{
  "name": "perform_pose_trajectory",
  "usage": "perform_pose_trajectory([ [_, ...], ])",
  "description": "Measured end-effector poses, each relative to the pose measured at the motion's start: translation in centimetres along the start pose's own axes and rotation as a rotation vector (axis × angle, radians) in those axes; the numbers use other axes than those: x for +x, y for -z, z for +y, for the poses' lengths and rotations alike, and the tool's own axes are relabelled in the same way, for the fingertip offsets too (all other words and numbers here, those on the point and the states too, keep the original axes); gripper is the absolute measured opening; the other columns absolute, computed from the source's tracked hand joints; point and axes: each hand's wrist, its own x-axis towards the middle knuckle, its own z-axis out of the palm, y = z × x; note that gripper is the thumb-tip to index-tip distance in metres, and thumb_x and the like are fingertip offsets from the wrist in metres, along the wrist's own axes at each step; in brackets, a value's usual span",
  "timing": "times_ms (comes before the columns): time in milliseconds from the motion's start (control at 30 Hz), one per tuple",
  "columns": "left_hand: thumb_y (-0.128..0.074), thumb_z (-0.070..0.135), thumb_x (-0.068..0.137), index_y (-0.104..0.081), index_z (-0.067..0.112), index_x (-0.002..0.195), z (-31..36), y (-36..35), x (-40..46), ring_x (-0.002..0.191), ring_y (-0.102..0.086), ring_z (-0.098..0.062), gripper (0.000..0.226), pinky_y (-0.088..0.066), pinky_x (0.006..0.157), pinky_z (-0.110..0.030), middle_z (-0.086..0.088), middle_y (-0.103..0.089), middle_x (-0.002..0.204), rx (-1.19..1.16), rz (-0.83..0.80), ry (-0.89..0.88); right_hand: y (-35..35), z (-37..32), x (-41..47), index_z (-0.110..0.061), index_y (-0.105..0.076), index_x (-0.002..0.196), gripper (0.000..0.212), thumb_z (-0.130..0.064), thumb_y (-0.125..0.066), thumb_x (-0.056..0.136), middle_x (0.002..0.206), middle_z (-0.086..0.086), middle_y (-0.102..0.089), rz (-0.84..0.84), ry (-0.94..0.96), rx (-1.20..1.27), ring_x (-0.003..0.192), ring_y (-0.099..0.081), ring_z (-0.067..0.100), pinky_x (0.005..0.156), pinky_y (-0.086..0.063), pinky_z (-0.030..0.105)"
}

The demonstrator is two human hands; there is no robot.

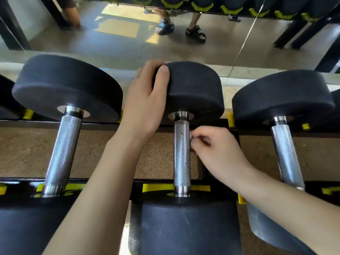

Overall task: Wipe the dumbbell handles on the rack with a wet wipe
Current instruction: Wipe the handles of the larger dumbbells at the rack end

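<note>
Two hands work on the middle dumbbell at frame centre. Right hand (217,150) sits against the right side of the middle handle (181,153), fingers curled with the tips touching the knurled steel; something small and dark shows between the fingertips, but no wipe can be identified, so what the fingers pinch cannot be told. Left hand (147,100) grips the far head (195,91) of the same dumbbell, thumb over its top edge and fingers wrapped round its left side, apparently to steady or turn it. This dumbbell rests across the rack (184,188), near head at lower centre. Left handle (63,150) and right handle (287,153) lie on the same rack, both untouched. A mirror (128,34) along the top of the frame reflects the floor and two sandalled feet. Progress judgement: work is on the middle handle; none of the three handles looks visibly wet, so what is done and what remains cannot be read.
</note>
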Motion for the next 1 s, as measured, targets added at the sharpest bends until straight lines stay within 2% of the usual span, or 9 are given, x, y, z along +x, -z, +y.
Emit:
perform_pose_trajectory([
  [67,-0.037,0.036,0.109,-0.057,0.032,0.108,0.0,-0.1,0.0,0.098,-0.052,-0.002,0.02,-0.036,0.08,-0.019,0.009,-0.06,0.107,-0.01,0.0,0.003,-0.8,0.0,0.0,-0.013,-0.078,0.095,0.025,-0.002,-0.056,0.092,0.093,0.002,-0.076,-0.045,-0.327,0.512,0.098,-0.07,0.02,0.086,-0.055,0.032],
  [133,-0.037,0.037,0.109,-0.057,0.032,0.108,0.0,-0.2,-0.1,0.098,-0.051,-0.001,0.02,-0.036,0.079,-0.018,0.008,-0.06,0.108,-0.019,0.0,0.018,-0.9,-0.4,0.0,-0.004,-0.077,0.097,0.027,0.007,-0.054,0.089,0.098,0.01,-0.076,0.007,-0.5,0.872,0.1,-0.07,0.025,0.085,-0.054,0.031],
  [333,-0.036,0.039,0.109,-0.058,0.029,0.112,0.0,0.0,-0.1,0.097,-0.051,-0.003,0.024,-0.037,0.08,-0.022,0.004,-0.06,0.11,-0.005,-0.01,0.028,-1.1,-1.5,1.6,-0.002,-0.075,0.085,0.016,0.001,-0.06,0.086,0.082,0.01,-0.069,0.193,-0.413,0.817,0.084,-0.061,0.019,0.085,-0.05,0.037],
  [467,-0.036,0.039,0.109,-0.058,0.03,0.113,-0.1,-0.1,-0.1,0.098,-0.051,-0.002,0.023,-0.035,0.078,-0.018,0.005,-0.059,0.111,0.008,-0.002,0.035,-1.0,-1.4,1.4,-0.004,-0.077,0.089,0.016,0.002,-0.063,0.086,0.094,0.016,-0.074,0.187,-0.457,0.905,0.099,-0.067,0.032,0.095,-0.052,0.041],
  [533,-0.038,0.038,0.109,-0.059,0.031,0.112,-0.1,-0.2,-0.1,0.1,-0.052,-0.003,0.022,-0.036,0.081,-0.019,0.006,-0.06,0.111,-0.011,0.012,0.037,-1.2,-1.8,0.9,-0.008,-0.078,0.094,0.019,0.002,-0.066,0.085,0.099,0.014,-0.075,0.198,-0.429,0.912,0.104,-0.069,0.028,0.097,-0.054,0.039],
  [633,-0.039,0.038,0.108,-0.06,0.03,0.112,-0.1,-0.2,-0.1,0.1,-0.053,-0.005,0.024,-0.038,0.084,-0.024,0.007,-0.061,0.108,-0.019,0.027,0.04,-1.0,-2.0,0.6,-0.018,-0.078,0.098,0.02,-0.005,-0.07,0.086,0.095,-0.004,-0.076,0.223,-0.313,0.681,0.096,-0.07,0.008,0.093,-0.056,0.033],
  [733,-0.039,0.039,0.107,-0.06,0.032,0.111,-0.2,-0.2,0.0,0.098,-0.052,-0.004,0.023,-0.038,0.083,-0.026,0.009,-0.061,0.107,-0.019,0.029,0.048,-0.1,-2.5,-0.2,-0.025,-0.078,0.101,0.02,-0.012,-0.07,0.088,0.095,-0.013,-0.073,0.197,-0.056,0.344,0.095,-0.066,0.0,0.09,-0.056,0.029],
  [867,-0.039,0.04,0.107,-0.06,0.033,0.111,-0.2,-0.2,0.0,0.099,-0.053,-0.004,0.022,-0.039,0.084,-0.027,0.007,-0.062,0.109,-0.013,0.038,0.049,-0.5,-3.4,-1.5,-0.016,-0.078,0.101,0.021,-0.004,-0.065,0.089,0.1,-0.008,-0.069,0.102,0.44,-0.035,0.096,-0.062,0.005,0.086,-0.049,0.018],
  [1000,-0.038,0.04,0.107,-0.059,0.034,0.108,-0.1,-0.1,-0.1,0.097,-0.054,-0.004,0.022,-0.039,0.082,-0.027,0.009,-0.061,0.104,0.0,0.018,0.04,-0.1,-2.5,-0.3,-0.016,-0.075,0.097,0.018,-0.012,-0.058,0.092,0.104,-0.003,-0.064,-0.039,0.63,-0.484,0.098,-0.05,0.017,0.088,-0.044,0.03],
])
